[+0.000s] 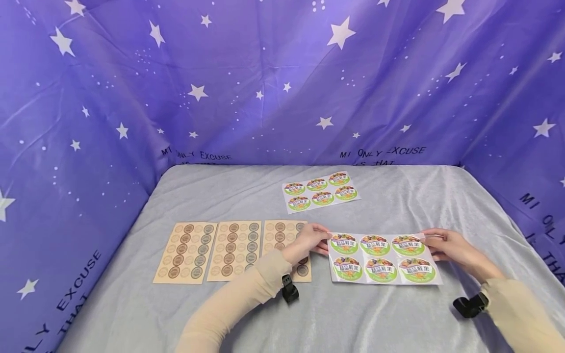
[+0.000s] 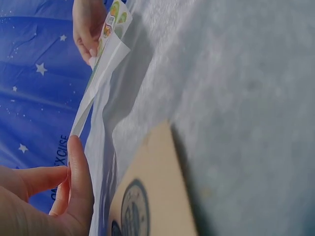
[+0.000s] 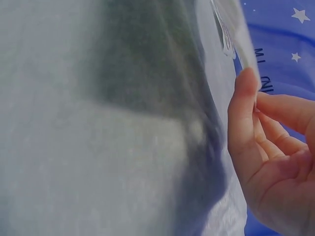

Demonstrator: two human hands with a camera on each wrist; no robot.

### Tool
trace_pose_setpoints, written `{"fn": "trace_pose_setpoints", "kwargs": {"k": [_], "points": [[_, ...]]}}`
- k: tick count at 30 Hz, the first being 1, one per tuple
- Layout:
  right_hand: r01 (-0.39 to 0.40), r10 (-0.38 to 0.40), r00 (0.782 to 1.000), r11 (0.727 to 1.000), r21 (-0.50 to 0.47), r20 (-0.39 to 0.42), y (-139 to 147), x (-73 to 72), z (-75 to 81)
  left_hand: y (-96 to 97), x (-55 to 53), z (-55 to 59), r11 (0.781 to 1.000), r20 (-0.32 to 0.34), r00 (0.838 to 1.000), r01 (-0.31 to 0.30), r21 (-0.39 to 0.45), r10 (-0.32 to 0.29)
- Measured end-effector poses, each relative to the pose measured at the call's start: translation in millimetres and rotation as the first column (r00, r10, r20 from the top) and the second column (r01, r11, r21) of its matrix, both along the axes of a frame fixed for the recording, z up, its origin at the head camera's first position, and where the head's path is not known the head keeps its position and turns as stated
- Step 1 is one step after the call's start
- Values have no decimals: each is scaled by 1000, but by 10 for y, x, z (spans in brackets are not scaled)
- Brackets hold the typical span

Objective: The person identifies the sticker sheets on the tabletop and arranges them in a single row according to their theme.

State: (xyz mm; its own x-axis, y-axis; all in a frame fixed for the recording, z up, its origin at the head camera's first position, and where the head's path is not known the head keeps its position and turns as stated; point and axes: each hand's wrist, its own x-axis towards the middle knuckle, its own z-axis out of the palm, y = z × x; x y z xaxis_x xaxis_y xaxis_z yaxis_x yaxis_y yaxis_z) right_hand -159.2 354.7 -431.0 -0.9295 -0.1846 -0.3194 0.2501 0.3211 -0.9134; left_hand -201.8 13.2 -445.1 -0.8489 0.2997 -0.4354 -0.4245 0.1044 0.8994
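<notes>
A white sticker sheet (image 1: 383,257) with round, colourful fruit labels is stretched between both hands, lifted above the grey cloth. At its left edge, near the upper corner, my left hand (image 1: 309,240) pinches it between thumb and fingers. My right hand (image 1: 450,250) pinches the opposite edge near its top corner. In the left wrist view the sheet (image 2: 101,73) appears nearly edge-on, slightly bent. Its shadow falls on the cloth. The left forearm partly covers the rightmost of three brown sticker sheets (image 1: 274,230).
Two more brown sheets with round stickers, a middle one (image 1: 240,245) and a left one (image 1: 184,250), lie in a row on the grey cloth (image 1: 371,318). Another fruit sticker sheet (image 1: 322,191) lies farther back. Purple star-patterned curtain (image 1: 265,73) surrounds the table.
</notes>
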Motion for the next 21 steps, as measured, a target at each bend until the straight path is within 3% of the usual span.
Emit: {"fn": "trace_pose_setpoints", "kwargs": {"k": [6, 21], "points": [[2, -2, 1000, 999, 53, -4, -89, -63, -3, -49, -44, -17, 1000, -33, 999, -8, -3, 8], [-26, 26, 1000, 999, 37, 8, -227, -181, -15, -181, -112, 1, 998, -28, 999, -47, -42, 46]]}}
